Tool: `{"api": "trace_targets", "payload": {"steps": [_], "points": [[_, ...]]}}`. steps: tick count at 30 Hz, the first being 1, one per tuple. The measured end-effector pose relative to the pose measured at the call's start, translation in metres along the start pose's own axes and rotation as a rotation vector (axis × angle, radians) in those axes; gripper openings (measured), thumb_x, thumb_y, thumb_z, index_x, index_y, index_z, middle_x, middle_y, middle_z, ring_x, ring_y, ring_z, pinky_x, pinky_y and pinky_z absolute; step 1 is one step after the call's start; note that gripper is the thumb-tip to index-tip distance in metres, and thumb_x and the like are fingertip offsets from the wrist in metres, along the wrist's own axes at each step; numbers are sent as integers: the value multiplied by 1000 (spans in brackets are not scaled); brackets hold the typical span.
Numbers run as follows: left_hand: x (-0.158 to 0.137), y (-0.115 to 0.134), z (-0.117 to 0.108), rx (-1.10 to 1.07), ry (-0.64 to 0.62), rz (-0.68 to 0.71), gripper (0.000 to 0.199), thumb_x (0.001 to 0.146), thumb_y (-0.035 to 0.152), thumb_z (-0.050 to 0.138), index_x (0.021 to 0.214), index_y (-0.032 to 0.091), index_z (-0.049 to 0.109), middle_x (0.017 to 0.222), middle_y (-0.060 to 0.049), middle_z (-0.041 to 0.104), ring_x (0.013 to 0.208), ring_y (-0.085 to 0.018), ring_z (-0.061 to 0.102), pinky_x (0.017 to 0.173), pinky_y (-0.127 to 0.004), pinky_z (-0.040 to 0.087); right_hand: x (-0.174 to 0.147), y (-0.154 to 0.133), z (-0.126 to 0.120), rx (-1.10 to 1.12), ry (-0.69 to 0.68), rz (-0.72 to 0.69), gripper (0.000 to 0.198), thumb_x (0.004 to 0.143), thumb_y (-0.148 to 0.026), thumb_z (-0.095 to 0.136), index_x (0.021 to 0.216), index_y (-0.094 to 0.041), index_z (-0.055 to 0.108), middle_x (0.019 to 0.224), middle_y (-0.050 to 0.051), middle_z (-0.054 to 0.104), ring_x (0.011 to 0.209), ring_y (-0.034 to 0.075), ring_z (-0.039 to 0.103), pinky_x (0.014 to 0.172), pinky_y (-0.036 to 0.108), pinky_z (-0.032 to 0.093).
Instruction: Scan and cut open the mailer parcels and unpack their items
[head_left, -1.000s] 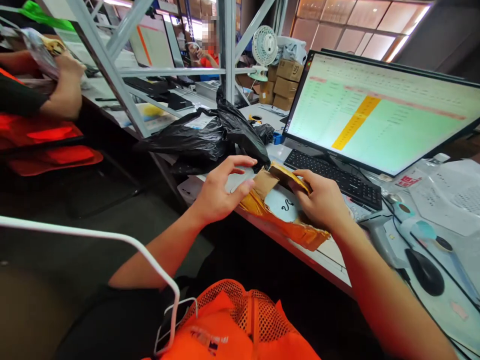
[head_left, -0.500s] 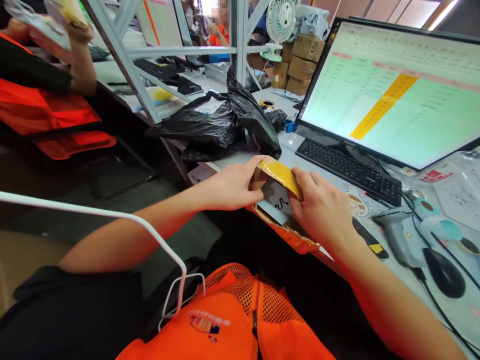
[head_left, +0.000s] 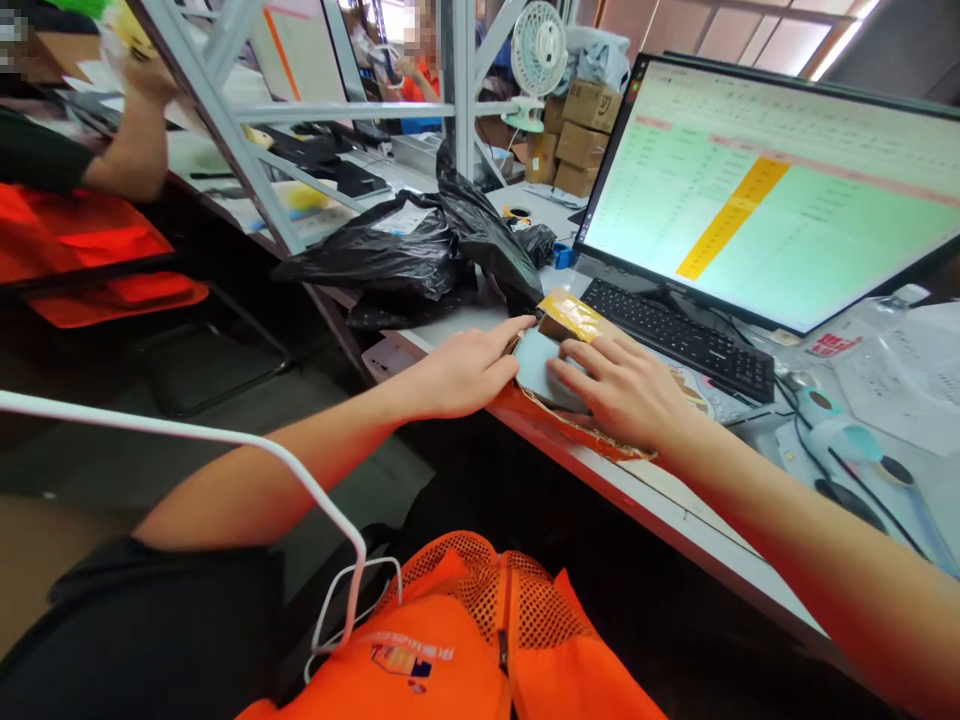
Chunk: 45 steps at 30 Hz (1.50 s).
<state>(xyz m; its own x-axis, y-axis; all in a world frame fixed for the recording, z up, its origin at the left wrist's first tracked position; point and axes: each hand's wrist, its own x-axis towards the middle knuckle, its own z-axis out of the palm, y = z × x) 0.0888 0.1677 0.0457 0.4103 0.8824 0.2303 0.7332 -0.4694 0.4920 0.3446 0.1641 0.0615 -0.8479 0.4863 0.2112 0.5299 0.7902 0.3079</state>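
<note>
An opened cardboard box (head_left: 576, 316) with a yellow-taped flap and torn edges lies at the desk's front edge. My left hand (head_left: 469, 370) is closed on its left end, thumb near the rim. Inside sits a pale blue flat box (head_left: 535, 366). The fingers of my right hand (head_left: 626, 392) reach into the opening and curl over the pale blue box; part of that grip is hidden. A black plastic bag (head_left: 405, 245) lies just beyond my left hand.
A keyboard (head_left: 682, 335) and a monitor (head_left: 750, 200) stand behind the box. A black mouse (head_left: 851, 503) and a clear bottle (head_left: 870, 315) are to the right. A metal frame (head_left: 225, 130) rises at left. Another person's arm (head_left: 139, 140) shows far left.
My right hand has moved from the yellow flap into the opening, onto the pale blue box. The flap is raised further back. My left hand still holds the cardboard box's end.
</note>
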Motion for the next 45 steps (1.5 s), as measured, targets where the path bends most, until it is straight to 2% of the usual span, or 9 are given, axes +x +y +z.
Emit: {"api": "trace_targets", "payload": {"steps": [5,11,14,17,19,23,34,40,45], "points": [[5,-10,-2,-181,-21,106,67,91,24,47,157,11,53,155,-13,61,137,-30,63,116,-41,50,1,4,-1,-161,-145,177,44,98,-15,55,141,-16,59,106,17,73,91,31,64,80,41,30],[5,-45,11,-631,-40,140,59,96,24,50,154,17,52,144,-15,68,117,-27,74,92,-39,65,-22,32,14,108,-80,226,66,92,-43,70,151,-20,50,116,14,73,97,29,66,85,38,30],[5,-46,21,-503,117,184,52,102,34,56,152,17,51,142,-16,68,128,-29,68,105,-44,59,-33,43,24,171,-7,252,64,95,-40,66,153,-20,50,120,14,73,102,29,65,89,38,30],[7,-31,24,-183,450,209,54,100,30,64,151,20,50,144,-16,64,133,-32,62,111,-51,54,-37,50,29,151,-14,312,58,96,-24,58,154,-20,51,115,12,74,97,26,65,86,36,29],[8,-18,20,51,546,368,46,97,22,66,143,24,59,145,-14,62,136,-32,56,117,-52,48,-37,52,30,143,-42,337,61,95,-15,54,155,-21,51,114,11,74,95,24,65,84,36,29],[15,3,6,328,283,683,39,101,25,65,139,23,65,151,-11,61,140,-32,52,120,-49,44,-31,50,27,122,-75,330,60,96,-11,51,154,-23,52,116,10,75,99,24,67,85,36,30],[41,-28,-9,407,128,529,62,82,33,91,139,26,68,174,-11,34,154,-38,36,127,-58,35,-28,55,33,103,-102,357,57,100,-17,51,157,-23,50,113,11,75,96,25,68,82,36,29],[52,-39,-4,166,-28,493,62,98,38,74,157,34,54,179,-9,17,161,-34,30,132,-54,30,-27,57,33,113,-99,359,53,103,-22,50,155,-22,51,109,11,76,93,25,68,82,37,28],[60,-30,-12,132,-95,500,45,97,32,73,141,24,65,174,-12,29,160,-33,34,132,-48,31,-18,54,30,128,-148,362,50,105,-29,54,154,-22,52,115,12,76,99,27,68,83,37,27]]}}
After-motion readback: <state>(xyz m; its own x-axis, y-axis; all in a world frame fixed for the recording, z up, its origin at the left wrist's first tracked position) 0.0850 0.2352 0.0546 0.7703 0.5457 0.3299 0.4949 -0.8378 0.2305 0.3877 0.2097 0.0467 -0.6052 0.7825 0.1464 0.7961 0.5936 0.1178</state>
